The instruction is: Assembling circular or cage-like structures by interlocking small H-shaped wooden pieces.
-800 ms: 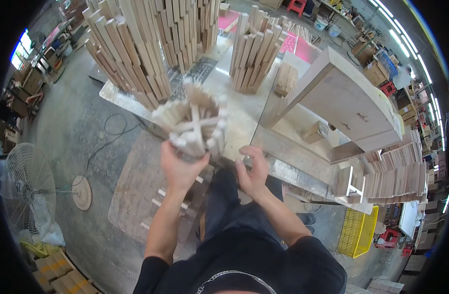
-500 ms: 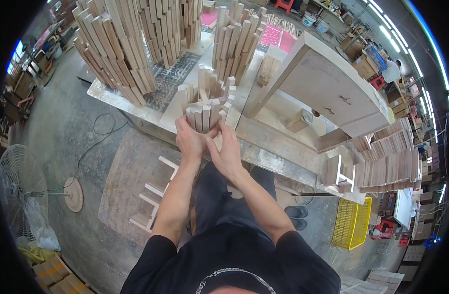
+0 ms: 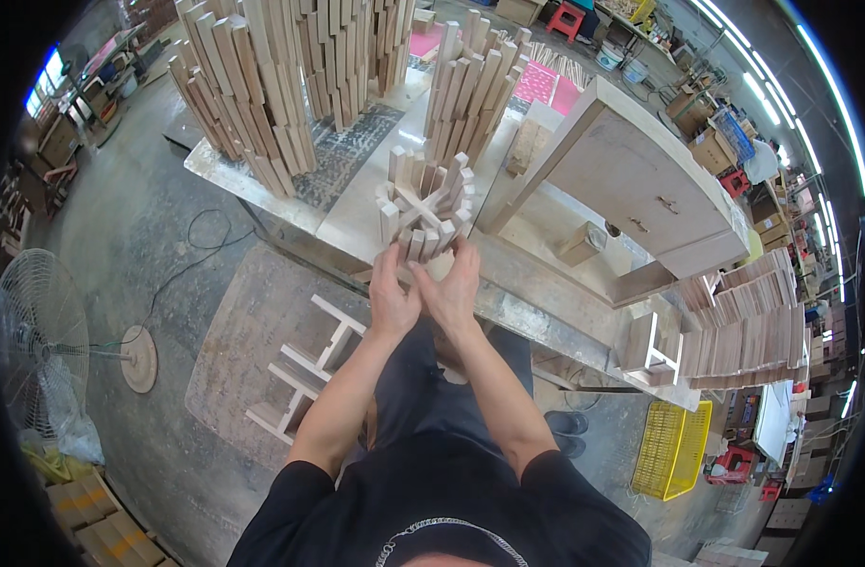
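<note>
A ring of short upright wooden sticks (image 3: 432, 238) stands at the front edge of the workbench, with crossed wooden pieces (image 3: 419, 212) lying inside its top. My left hand (image 3: 393, 295) grips the ring's near left side, its fingers curled against the sticks. On the near right side my right hand (image 3: 454, 283) does the same, its fingers bent round the outer sticks. Both wrists come close together below the ring. The fingertips are partly hidden behind the wood. Right behind the ring rises a taller bundle of wooden sticks (image 3: 470, 99).
Tall stacks of sticks (image 3: 243, 94) fill the bench's far left. A pale wooden panel frame (image 3: 631, 170) stands to the right, beside piles of thin boards (image 3: 744, 340). White H-shaped wooden frames (image 3: 309, 364) lie low at left. A fan (image 3: 45, 331) and yellow basket (image 3: 673, 449) flank me.
The crossed pieces now show plainly inside the ring, whose sticks look more evenly set round it. My hands have shifted round its near side, and the whole view has moved slightly.
</note>
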A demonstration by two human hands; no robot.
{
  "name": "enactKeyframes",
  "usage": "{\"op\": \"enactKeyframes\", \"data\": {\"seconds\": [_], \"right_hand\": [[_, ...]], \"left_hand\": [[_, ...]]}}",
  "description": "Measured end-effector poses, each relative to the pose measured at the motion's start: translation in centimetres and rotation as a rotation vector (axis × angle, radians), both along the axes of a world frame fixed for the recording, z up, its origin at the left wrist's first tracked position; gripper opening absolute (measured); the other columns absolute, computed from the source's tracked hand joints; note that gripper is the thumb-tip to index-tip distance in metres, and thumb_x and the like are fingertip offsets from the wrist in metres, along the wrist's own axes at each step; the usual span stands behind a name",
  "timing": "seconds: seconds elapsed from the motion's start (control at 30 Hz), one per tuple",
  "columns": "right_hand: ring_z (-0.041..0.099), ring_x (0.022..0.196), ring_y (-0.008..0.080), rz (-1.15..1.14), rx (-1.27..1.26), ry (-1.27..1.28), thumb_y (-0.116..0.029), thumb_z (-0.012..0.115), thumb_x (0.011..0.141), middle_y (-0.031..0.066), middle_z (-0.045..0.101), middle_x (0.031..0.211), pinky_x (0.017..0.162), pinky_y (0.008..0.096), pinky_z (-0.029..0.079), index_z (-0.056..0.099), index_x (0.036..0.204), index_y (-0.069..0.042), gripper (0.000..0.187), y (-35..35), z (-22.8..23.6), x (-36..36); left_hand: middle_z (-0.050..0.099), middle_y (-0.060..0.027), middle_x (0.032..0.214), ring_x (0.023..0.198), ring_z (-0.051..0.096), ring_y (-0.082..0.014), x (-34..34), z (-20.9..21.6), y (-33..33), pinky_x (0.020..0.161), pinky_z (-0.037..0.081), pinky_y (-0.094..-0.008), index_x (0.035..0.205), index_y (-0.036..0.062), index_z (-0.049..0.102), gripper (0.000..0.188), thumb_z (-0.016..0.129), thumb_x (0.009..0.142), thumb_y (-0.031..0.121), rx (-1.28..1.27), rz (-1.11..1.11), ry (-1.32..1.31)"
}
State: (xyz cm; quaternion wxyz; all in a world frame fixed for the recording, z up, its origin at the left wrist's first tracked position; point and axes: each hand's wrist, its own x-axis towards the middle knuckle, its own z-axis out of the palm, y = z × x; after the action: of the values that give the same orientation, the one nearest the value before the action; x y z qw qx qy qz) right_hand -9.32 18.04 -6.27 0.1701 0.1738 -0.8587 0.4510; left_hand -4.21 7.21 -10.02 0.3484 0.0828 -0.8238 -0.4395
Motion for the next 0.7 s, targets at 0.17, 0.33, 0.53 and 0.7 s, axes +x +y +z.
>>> {"op": "enactKeyframes", "data": {"seconds": [0.17,0.33,0.53,0.7], "right_hand": [[0.048,0.123,0.0443,-0.068,-0.054,0.043,-0.025,0.093,0.068,0.027,0.051,0.128,0.105,0.0513,0.04,0.041,0.139,0.009,0.094,-1.4,-0.9,-0.3],[0.044,0.125,0.047,-0.156,-0.112,0.098,-0.024,0.093,0.066,0.0291,0.048,0.13,0.108,0.0543,0.036,0.039,0.14,0.009,0.098,-2.9,-1.7,-0.7],[0.044,0.124,0.0462,-0.238,-0.137,0.053,-0.023,0.091,0.066,0.0287,0.048,0.129,0.108,0.0535,0.037,0.04,0.138,0.01,0.094,-3.8,-1.8,-0.3],[0.046,0.122,0.0458,-0.248,-0.115,0.072,-0.027,0.089,0.065,0.0279,0.05,0.125,0.107,0.0533,0.038,0.042,0.135,0.01,0.092,-3.1,-1.6,-0.8]], "left_hand": [[0.059,-0.0283,0.135,0.128,0.061,-0.0411,1.2,-0.6,-0.2,0.106,0.051,-0.0434,0.145,-0.0067,0.045,0.061,0.062,0.086,-0.006,0.207,-0.162,-0.097],[0.057,-0.0242,0.142,0.134,0.059,-0.0332,0.9,-1.6,-0.2,0.111,0.048,-0.0394,0.145,-0.0053,0.043,0.059,0.048,0.086,-0.014,0.644,-0.302,0.063],[0.066,-0.0212,0.127,0.121,0.068,-0.03,1.3,-0.3,-0.4,0.101,0.054,-0.0394,0.139,-0.0024,0.048,0.053,0.049,0.087,-0.014,0.32,-0.181,-0.03],[0.073,-0.0139,0.108,0.102,0.072,-0.0215,2.2,-1.2,-2.6,0.09,0.056,-0.0337,0.121,-0.0011,0.063,0.032,0.052,0.092,-0.01,0.244,-0.053,-0.031]]}}
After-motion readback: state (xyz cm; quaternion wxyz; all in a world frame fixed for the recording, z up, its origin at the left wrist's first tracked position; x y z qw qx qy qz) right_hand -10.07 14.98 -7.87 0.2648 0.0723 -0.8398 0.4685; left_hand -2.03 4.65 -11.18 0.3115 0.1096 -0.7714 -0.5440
